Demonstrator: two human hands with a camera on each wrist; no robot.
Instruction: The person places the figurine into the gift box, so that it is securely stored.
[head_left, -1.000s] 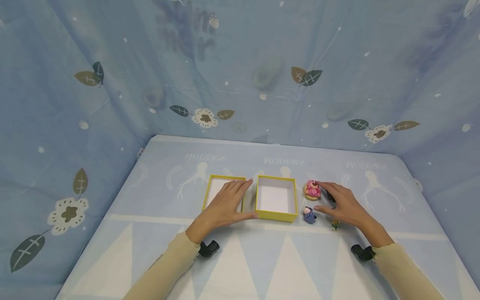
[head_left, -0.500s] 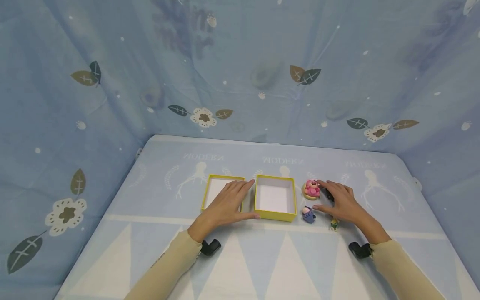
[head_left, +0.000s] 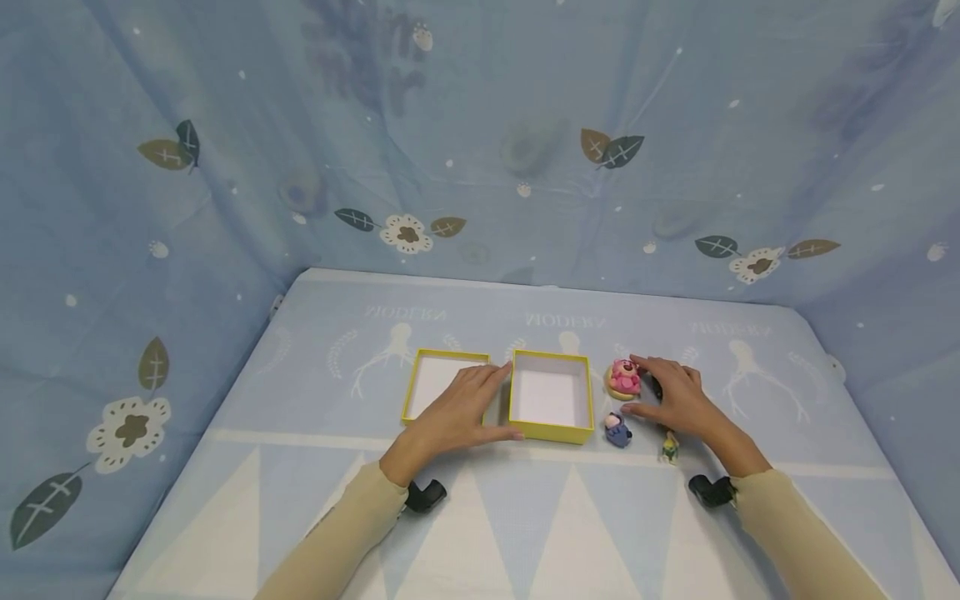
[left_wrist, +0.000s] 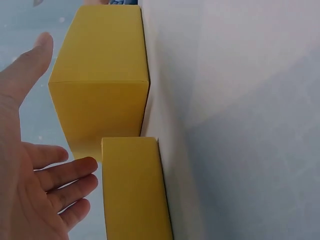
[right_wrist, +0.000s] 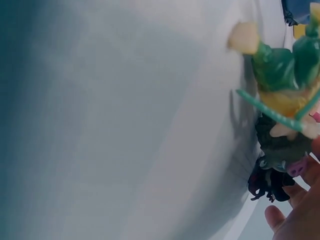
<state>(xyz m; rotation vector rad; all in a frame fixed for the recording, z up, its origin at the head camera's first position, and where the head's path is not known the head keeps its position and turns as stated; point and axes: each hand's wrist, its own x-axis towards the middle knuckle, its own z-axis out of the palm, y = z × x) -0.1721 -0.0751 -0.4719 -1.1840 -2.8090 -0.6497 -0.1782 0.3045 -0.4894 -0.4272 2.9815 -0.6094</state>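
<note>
A yellow-edged open box point(head_left: 552, 432) with a white inside stands at mid table, and its shallow yellow-rimmed lid point(head_left: 442, 383) lies to its left. My left hand point(head_left: 453, 412) reaches over the lid's right part, fingers extended, thumb by the box's near left corner. My right hand point(head_left: 675, 400) hovers among small figures with thumb and fingers apart. Its fingertips come close to a pink bear figure point(head_left: 624, 378); touching cannot be told. A blue figure point(head_left: 617, 430) lies below the thumb. A green-and-yellow figure point(head_left: 669, 448) is under the palm's near side.
In the right wrist view, a dark green figure with a pink snout point(right_wrist: 282, 145) and a black figure point(right_wrist: 270, 182) stand near my right fingers. A patterned cloth point(head_left: 480, 150) hangs behind the table point(head_left: 360, 333). A black device point(head_left: 426, 497) is on my left wrist.
My right hand has shifted slightly left, toward the pink bear figure. My left hand has edged a little to the right, nearer the box. Box, lid and figures stay where they were.
</note>
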